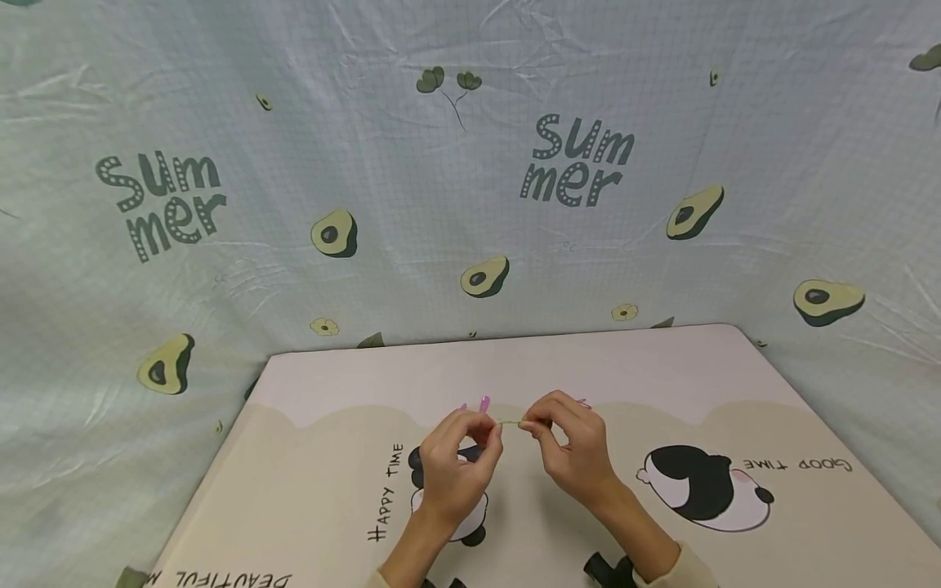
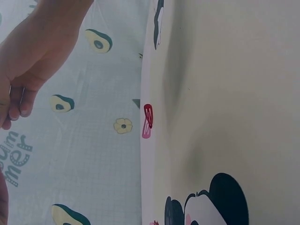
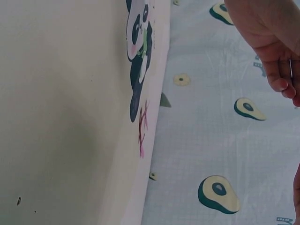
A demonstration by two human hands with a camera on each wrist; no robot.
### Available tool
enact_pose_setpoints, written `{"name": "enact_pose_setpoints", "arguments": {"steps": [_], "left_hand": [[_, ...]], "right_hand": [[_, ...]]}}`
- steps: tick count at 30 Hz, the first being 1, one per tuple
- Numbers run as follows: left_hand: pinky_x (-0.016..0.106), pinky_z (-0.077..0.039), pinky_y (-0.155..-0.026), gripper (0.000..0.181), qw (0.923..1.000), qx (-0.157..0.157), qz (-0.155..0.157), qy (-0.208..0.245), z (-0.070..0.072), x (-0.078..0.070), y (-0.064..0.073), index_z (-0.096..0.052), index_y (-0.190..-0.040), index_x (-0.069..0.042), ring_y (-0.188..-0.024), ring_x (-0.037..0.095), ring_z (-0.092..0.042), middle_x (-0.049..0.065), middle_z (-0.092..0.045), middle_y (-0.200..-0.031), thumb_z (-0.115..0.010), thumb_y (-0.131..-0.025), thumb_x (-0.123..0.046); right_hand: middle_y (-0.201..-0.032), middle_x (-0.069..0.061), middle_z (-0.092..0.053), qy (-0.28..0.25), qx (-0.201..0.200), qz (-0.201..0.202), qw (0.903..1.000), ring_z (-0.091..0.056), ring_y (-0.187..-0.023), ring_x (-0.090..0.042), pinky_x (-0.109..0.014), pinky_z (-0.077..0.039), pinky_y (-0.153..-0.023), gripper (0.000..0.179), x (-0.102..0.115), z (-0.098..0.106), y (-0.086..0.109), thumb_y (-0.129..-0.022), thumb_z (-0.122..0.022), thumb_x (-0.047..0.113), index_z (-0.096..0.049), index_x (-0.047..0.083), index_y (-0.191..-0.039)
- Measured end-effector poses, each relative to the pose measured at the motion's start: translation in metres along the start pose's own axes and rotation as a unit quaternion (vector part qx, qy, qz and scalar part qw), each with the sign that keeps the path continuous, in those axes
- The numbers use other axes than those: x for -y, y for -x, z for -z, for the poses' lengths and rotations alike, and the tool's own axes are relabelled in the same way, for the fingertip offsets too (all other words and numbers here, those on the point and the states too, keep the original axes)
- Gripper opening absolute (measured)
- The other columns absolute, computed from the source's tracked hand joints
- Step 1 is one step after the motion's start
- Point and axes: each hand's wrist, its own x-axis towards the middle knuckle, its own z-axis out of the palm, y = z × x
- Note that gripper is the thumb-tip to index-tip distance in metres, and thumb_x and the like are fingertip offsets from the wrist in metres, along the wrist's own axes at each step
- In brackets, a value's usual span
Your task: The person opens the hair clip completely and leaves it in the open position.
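Observation:
My left hand (image 1: 457, 461) and right hand (image 1: 577, 445) are raised over the table in the head view, fingertips facing each other. Thumb and fingers of each hand pinch one end of a thin yellow-green strand (image 1: 510, 422), drawn nearly straight across the gap. Its exact kind is too small to tell. The left wrist view has my right hand (image 2: 42, 56) at upper left, with a sliver of my left hand (image 2: 3, 201) at the edge. Likewise, the right wrist view includes my left hand (image 3: 272, 42) at upper right.
Behind the hands lie a pink hair clip (image 1: 484, 403) and a small pink item (image 1: 584, 403). A red hair clip (image 2: 148, 115) overlaps a pink one in the left wrist view. The table (image 1: 309, 482) has panda prints; an avocado-print sheet (image 1: 412, 188) hangs behind.

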Motion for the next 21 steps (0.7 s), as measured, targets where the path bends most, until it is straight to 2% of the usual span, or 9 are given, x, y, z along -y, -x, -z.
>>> {"name": "enact_pose_setpoints", "arguments": {"steps": [2,4,7,10,21], "left_hand": [[0.017,-0.056,-0.063,0.015,1.0,-0.002,0.0,-0.001,-0.0001,0.0,0.0001,-0.069,-0.088,-0.006,-0.065,0.011,-0.065,0.003,-0.068,-0.077,-0.076,-0.082,0.005],[0.017,-0.056,-0.063,0.015,1.0,-0.004,0.001,-0.001,-0.0005,-0.0002,0.0002,-0.069,-0.088,-0.006,-0.065,0.011,-0.064,0.003,-0.068,-0.077,-0.076,-0.082,0.006],[0.016,-0.056,-0.062,0.018,1.0,-0.005,-0.007,0.001,-0.0018,-0.0008,0.0004,-0.069,-0.087,-0.006,-0.065,0.011,-0.064,0.003,-0.068,-0.076,-0.076,-0.079,0.008],[0.016,-0.055,-0.062,0.021,0.9998,-0.002,-0.019,0.003,-0.0033,-0.0017,0.0006,-0.069,-0.087,-0.006,-0.065,0.011,-0.064,0.003,-0.067,-0.076,-0.076,-0.076,0.01],[0.016,-0.055,-0.061,0.023,0.9999,0.0,-0.011,0.0,-0.0034,-0.0015,0.001,-0.069,-0.087,-0.007,-0.065,0.011,-0.063,0.002,-0.067,-0.075,-0.077,-0.075,0.011]], "right_hand": [[-0.08,0.001,-0.065,-0.001,-0.002,0.001,1.0,-0.055,-0.065,-0.007,-0.013,-0.05,-0.061,0.015,0.0006,-0.0002,0.0,-0.098,-0.071,0.017,-0.071,0.008,-0.087],[-0.08,0.001,-0.065,-0.001,-0.004,0.001,1.0,-0.055,-0.065,-0.007,-0.014,-0.05,-0.061,0.007,0.0008,-0.0003,-0.0004,-0.092,-0.076,0.008,-0.071,0.008,-0.087],[-0.08,0.0,-0.065,0.004,-0.008,0.003,1.0,-0.056,-0.065,-0.007,-0.014,-0.05,-0.061,0.02,0.0007,-0.0001,-0.0011,-0.079,-0.081,-0.007,-0.071,0.008,-0.087],[-0.08,0.001,-0.066,0.012,-0.013,0.0,0.9998,-0.056,-0.065,-0.007,-0.015,-0.049,-0.061,0.028,-0.0003,0.0002,-0.0016,-0.072,-0.082,-0.013,-0.07,0.008,-0.087],[-0.08,0.001,-0.066,0.013,-0.01,-0.002,0.9999,-0.056,-0.065,-0.007,-0.015,-0.05,-0.062,0.026,-0.0018,0.0008,-0.0007,-0.073,-0.082,-0.011,-0.071,0.008,-0.087]]}}
